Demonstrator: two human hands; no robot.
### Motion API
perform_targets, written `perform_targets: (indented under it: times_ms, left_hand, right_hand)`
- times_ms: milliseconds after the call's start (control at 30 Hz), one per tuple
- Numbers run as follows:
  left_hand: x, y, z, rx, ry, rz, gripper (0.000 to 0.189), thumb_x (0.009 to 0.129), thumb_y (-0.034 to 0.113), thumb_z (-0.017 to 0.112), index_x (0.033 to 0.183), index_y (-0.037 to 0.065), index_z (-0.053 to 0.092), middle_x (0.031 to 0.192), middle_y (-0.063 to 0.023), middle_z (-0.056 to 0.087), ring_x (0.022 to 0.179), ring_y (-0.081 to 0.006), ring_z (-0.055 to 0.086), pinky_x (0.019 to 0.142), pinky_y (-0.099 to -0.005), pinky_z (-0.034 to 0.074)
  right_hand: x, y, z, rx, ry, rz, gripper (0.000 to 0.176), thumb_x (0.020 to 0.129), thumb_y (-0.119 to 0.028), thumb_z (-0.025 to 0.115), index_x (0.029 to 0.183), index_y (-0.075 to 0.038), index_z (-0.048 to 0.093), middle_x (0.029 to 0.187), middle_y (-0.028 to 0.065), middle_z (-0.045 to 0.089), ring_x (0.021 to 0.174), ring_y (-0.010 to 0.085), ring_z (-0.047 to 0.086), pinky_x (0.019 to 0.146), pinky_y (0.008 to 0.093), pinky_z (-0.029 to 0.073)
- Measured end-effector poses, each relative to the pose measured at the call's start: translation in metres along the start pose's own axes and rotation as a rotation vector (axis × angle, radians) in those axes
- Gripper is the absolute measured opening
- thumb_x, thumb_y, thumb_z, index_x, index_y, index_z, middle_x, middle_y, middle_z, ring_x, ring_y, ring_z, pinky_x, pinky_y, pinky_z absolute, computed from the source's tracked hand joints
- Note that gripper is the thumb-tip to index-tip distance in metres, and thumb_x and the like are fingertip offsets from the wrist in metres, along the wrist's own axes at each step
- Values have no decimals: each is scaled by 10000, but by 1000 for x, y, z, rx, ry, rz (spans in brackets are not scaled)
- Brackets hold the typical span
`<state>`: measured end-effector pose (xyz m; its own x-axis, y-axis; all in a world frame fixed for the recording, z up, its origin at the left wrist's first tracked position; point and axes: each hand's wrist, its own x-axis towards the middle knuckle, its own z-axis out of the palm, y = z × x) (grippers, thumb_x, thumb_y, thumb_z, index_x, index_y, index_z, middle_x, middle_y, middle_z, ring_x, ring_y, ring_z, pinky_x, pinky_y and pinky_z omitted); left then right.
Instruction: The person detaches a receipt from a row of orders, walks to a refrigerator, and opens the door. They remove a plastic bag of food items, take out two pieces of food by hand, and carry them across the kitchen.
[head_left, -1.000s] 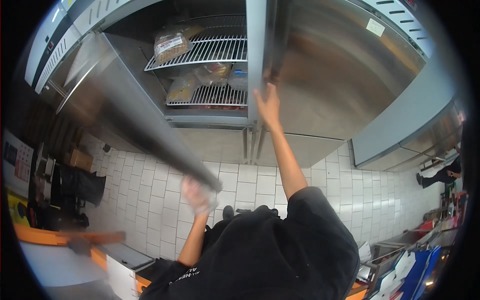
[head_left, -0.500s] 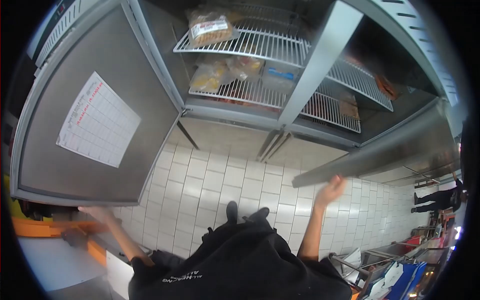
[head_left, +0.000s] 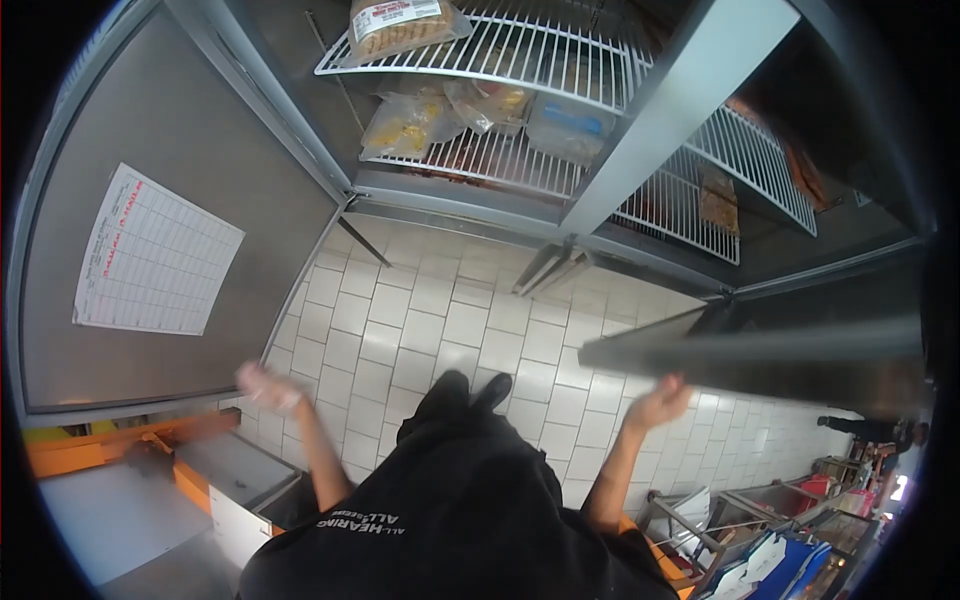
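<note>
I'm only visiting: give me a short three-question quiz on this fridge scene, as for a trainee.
1. True or false: the left door and the right door both stand open.
2. What is fixed on the left door? A) a paper sheet B) a towel C) a clock
3. Fill in: the right hand is at the edge of the ___ door.
Key: 1 true; 2 A; 3 right.

Both fridge doors swung wide, left hand (head_left: 265, 385) a blur just off the left door's (head_left: 200, 150) lower edge, paper chart (head_left: 150, 255) stuck on that door, right hand (head_left: 660, 402) loosely open with fingertips at the right door's (head_left: 760, 355) bottom edge, bagged food (head_left: 405, 125) on the wire shelves (head_left: 520, 60), white tiled floor (head_left: 430, 320) below.
</note>
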<state>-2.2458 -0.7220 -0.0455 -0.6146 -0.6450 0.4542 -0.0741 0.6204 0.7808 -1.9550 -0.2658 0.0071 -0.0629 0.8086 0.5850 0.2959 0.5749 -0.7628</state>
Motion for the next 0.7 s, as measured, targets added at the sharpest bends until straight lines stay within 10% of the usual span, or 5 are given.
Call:
perform_targets:
  times_ms: [167, 233, 400, 533, 700]
  left_hand:
    - [-61, 120, 119, -353, -907, 596, 157, 916, 132, 606, 1051, 78, 666, 1133, -110, 653, 1100, -280, 593, 973, -389, 433]
    - [-47, 159, 182, -551, -769, 786, 189, 899, 140, 639, 1055, 39, 673, 1106, -109, 666, 1064, -263, 610, 956, -377, 452]
    - [48, 121, 491, -1161, -1729, 97, 521, 1023, 327, 365, 1405, -24, 414, 1428, -220, 442, 1319, -299, 439, 1153, -391, 274]
    - [50, 187, 480, -160, -1729, 865, 444, 936, 206, 580, 1323, -2, 515, 1321, -152, 563, 1220, -233, 526, 1065, -382, 382]
    - [22, 178, 445, -171, -1223, 1285, 496, 781, 213, 748, 1212, 22, 595, 1185, -167, 631, 1090, -334, 604, 986, -416, 454]
  right_hand:
    - [57, -36, 112, -10, -157, -70, 166, 877, -165, 691, 877, -6, 641, 826, 121, 625, 747, 272, 580, 686, 376, 432]
    - [76, -42, 156, 87, -71, -284, 132, 852, -157, 679, 772, -61, 637, 756, 110, 609, 721, 308, 576, 627, 411, 392]
    - [90, -59, 207, 17, 64, -91, 265, 903, -192, 639, 1099, -20, 586, 1040, 149, 591, 985, 326, 571, 876, 407, 411]
    - [8, -62, 229, 17, 304, 17, 226, 913, -135, 609, 1107, -24, 574, 1069, 125, 586, 1021, 275, 587, 913, 383, 452]
    - [-139, 0, 359, 442, -457, 375, 224, 962, -246, 547, 1065, -48, 573, 939, 70, 644, 903, 190, 627, 790, 333, 506]
